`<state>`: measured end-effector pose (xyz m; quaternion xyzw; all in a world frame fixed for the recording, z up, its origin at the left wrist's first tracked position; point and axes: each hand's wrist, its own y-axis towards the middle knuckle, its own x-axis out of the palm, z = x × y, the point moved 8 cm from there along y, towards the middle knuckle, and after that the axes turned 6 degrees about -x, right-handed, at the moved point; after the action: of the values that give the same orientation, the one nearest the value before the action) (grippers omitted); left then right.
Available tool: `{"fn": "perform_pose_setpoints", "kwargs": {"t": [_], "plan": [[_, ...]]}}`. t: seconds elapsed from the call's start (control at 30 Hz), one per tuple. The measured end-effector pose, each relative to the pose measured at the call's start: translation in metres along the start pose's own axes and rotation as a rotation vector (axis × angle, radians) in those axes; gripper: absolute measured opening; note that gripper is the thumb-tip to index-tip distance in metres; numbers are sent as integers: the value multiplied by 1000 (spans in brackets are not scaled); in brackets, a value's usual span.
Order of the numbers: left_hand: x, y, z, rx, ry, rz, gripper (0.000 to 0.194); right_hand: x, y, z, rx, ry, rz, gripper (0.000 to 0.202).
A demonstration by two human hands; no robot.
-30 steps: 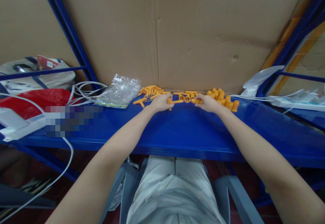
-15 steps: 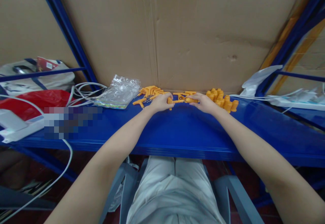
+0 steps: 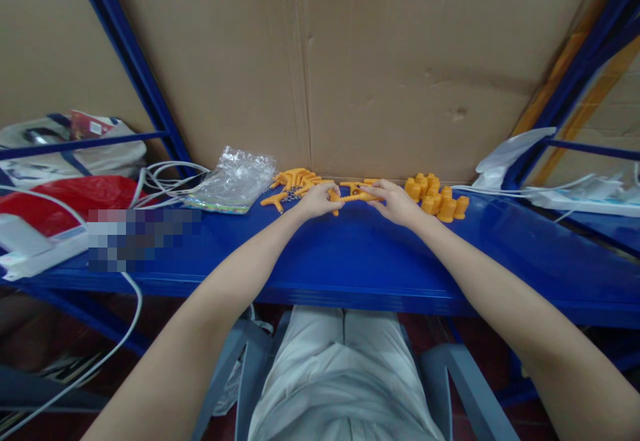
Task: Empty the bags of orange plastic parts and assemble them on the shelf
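Note:
My left hand (image 3: 320, 202) is closed round the crossbar of an orange T-handled piece with a ridged, screw-like shaft (image 3: 354, 197). That shaft points right, across the gap between my hands. My right hand (image 3: 394, 202) has its fingers closed at the shaft's far end, on an orange part mostly hidden by the fingers. Behind and left of my left hand lies a pile of orange T-shaped handles (image 3: 299, 177) with thin metal chains. One separate T-shaped handle (image 3: 275, 202) lies nearer to me. Several orange flanged sleeves (image 3: 446, 206) stand in a group right of my right hand.
All this is on a blue metal shelf (image 3: 350, 261) against a cardboard wall (image 3: 400, 81). Clear plastic bags (image 3: 235, 184), white cables (image 3: 170, 177), a red bag (image 3: 100, 194) and a white power strip (image 3: 45, 254) are left. Another white strip (image 3: 590, 201) lies right.
My right hand's fingers have shifted slightly left along the shaft, covering more of its far end. My left hand keeps its grip on the crossbar.

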<state>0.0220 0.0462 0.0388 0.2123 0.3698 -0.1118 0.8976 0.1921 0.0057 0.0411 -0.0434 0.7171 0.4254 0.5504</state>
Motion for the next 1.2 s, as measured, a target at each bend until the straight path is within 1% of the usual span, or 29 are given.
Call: {"fn": "perform_pose_setpoints", "kwargs": {"t": [0.17,0.3,0.37,0.43,0.5,0.57,0.63,0.7,0.8,0.9,1.0,1.03,1.13,1.2], "plan": [[-8,-1,4,21,36,65,15,-4,0,4,-2,63,16,48],[-9,-1,1,19,31,67,14,-8,0,9,13,111,42,43],[-9,0,-2,25,20,55,15,-9,0,14,66,148,54,42],[-8,2,-5,28,5,41,15,-9,-1,21,162,229,73,45],[-9,4,-7,49,-8,39,17,-6,-3,28,259,358,98,46],[-11,5,-6,99,-13,52,20,-1,-4,32,321,510,103,42],[-13,5,-4,152,-2,77,24,4,-5,34,353,636,97,32],[-15,5,-3,185,19,107,27,9,-5,35,375,715,94,24],[-17,5,-2,196,47,149,28,14,-6,36,407,786,102,25],[-16,6,-3,176,70,153,27,19,-7,39,447,833,99,27],[-14,6,-4,165,91,152,25,22,-8,40,424,858,52,23],[-14,6,-4,168,94,153,25,22,-8,40,402,869,35,24],[-14,6,-4,169,102,157,24,20,-9,42,349,909,22,43],[-16,6,-4,171,110,169,24,19,-10,43,337,933,29,45]]}}
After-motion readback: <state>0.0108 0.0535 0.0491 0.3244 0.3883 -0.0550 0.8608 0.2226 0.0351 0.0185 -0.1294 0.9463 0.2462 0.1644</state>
